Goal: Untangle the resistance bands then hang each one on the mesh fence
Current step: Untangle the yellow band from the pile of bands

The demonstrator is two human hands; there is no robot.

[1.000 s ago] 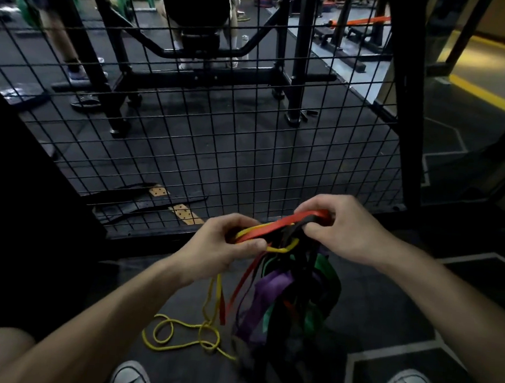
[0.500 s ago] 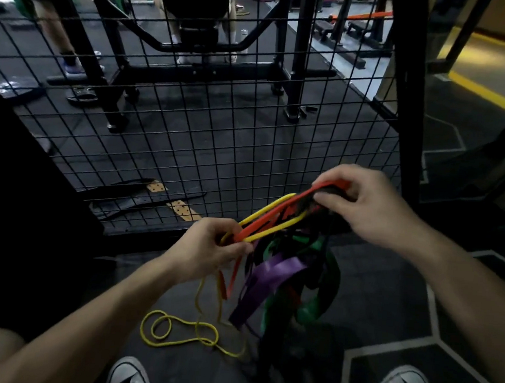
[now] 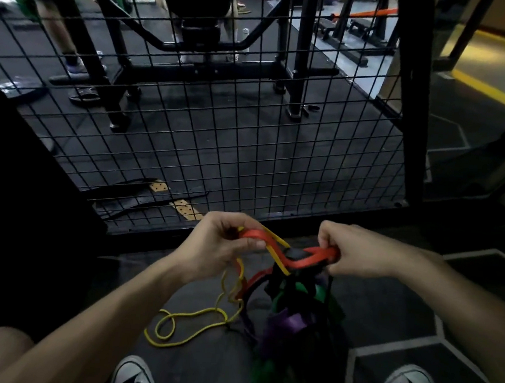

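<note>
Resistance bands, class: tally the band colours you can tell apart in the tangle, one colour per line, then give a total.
Red band: 1
Yellow band: 1
Purple band: 1
Green band: 1
Black band: 1
Total: 5 colours; how many bands share each colour cannot be told.

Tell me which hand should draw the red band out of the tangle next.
Probably the left hand: it pinches the red band on its freer stretch. The right hand grips it directly above the knotted bundle, better placed to steady it.
</note>
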